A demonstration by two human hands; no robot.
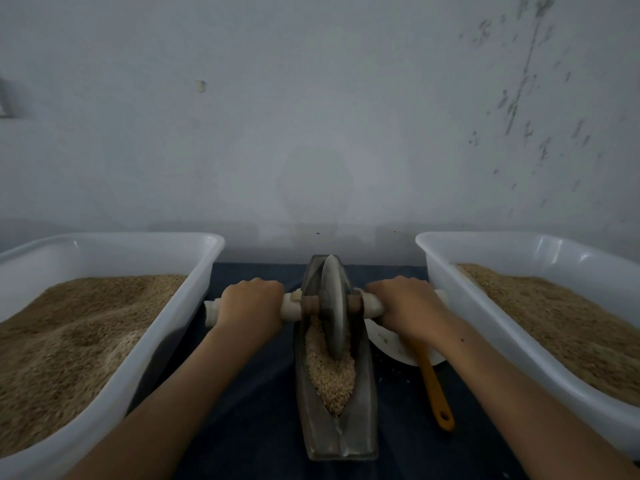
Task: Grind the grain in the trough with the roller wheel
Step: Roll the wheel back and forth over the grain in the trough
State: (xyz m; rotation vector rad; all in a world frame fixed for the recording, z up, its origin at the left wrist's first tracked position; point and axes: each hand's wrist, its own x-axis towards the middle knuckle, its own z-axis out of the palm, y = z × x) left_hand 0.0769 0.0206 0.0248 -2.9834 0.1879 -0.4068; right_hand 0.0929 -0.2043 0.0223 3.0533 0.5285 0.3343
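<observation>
The roller wheel (333, 306) is being held upright in the trough (334, 403), standing in the grain (329, 375), its axle being gripped by left hand (251, 303) and right hand (407, 306) for even downward pressure

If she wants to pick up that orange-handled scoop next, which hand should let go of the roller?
The right hand, probably. The orange-handled scoop lies just under that forearm, right of the trough, while the left hand would have to cross over the roller wheel.

Dim, bluish pic w/ soft grain throughout. A faint head shadow is cast on the wall (315, 181). Edges are bent by wide-angle distortion.
</observation>
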